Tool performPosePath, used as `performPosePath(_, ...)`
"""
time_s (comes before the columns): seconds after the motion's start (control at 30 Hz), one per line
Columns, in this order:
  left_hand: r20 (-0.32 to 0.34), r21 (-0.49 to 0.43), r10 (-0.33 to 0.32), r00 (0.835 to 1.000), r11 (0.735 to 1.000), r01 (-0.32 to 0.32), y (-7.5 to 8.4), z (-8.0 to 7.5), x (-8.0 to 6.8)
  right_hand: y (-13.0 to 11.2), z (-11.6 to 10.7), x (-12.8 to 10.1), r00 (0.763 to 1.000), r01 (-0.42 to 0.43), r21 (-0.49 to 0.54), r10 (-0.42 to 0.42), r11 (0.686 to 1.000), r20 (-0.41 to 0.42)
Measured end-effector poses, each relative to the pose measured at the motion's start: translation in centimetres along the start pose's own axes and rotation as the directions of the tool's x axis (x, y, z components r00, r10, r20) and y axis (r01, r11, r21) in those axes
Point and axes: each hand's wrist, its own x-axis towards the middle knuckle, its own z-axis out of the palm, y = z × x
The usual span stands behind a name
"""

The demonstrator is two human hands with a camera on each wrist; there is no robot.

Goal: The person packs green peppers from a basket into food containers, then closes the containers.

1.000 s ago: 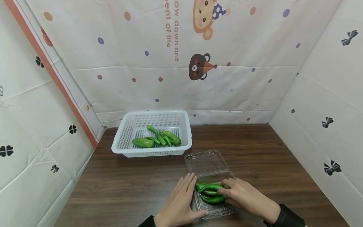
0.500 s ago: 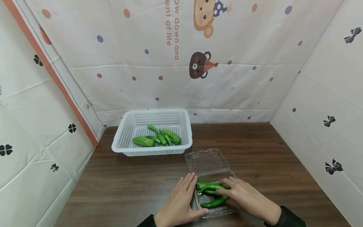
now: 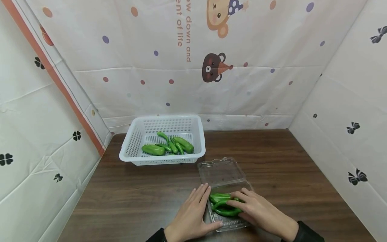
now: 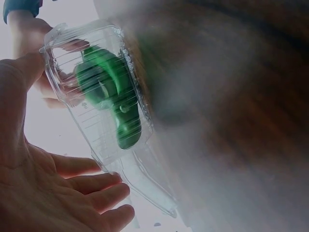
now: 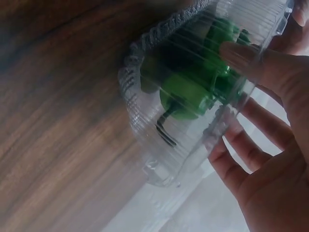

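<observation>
clear clamshell box (image 3: 225, 201) on table (image 3: 136, 201) braced by flat, relaxed left hand (image 3: 188, 218) | green peppers (image 3: 223, 205) inside pressed by right hand (image 3: 260, 211), fingers nearly straight | lid (image 3: 220, 170) not yet closed | more peppers (image 3: 167, 148) left in white basket (image 3: 130, 148)

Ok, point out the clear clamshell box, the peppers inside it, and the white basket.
clear clamshell box (image 3: 220, 171), head view, on its open lid.
peppers in the box (image 3: 222, 201), head view, on the green bodies between the hands.
white basket (image 3: 163, 162), head view, on its near wall.

Peppers (image 3: 225, 205) in clamshell box (image 3: 228, 226), basket (image 3: 130, 151) behind on table (image 3: 278, 161).
</observation>
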Motion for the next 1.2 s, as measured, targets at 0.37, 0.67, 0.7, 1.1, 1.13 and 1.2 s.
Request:
performPosePath(0.37,-0.015,0.000,0.009,1.000,1.000,-0.009,-0.09,0.01,-0.03,0.01,0.31,0.04,1.000,0.005,0.035,-0.004,0.999,-0.011)
performPosePath(0.67,-0.014,-0.005,0.013,1.000,1.000,-0.013,-0.02,-0.11,-0.11,0.11,0.33,-0.14,1.000,-0.011,0.081,0.010,0.997,0.014)
performPosePath(0.7,-0.012,-0.006,0.013,1.000,1.000,-0.013,-0.01,-0.12,-0.12,0.11,0.32,-0.16,1.000,-0.012,0.079,0.011,0.997,0.017)
performPosePath(1.1,0.018,-0.072,-0.001,1.000,0.997,0.003,0.18,-0.20,-0.35,0.10,0.35,-0.27,0.999,-0.021,0.072,0.019,0.997,0.029)
performPosePath(1.13,0.015,-0.072,0.002,1.000,0.997,-0.001,0.17,-0.20,-0.35,0.10,0.34,-0.29,0.999,-0.022,0.071,0.020,0.997,0.029)
performPosePath(1.2,0.008,-0.065,0.014,1.000,0.998,-0.013,0.11,-0.17,-0.37,0.10,0.31,-0.32,0.999,-0.022,0.070,0.020,0.997,0.031)
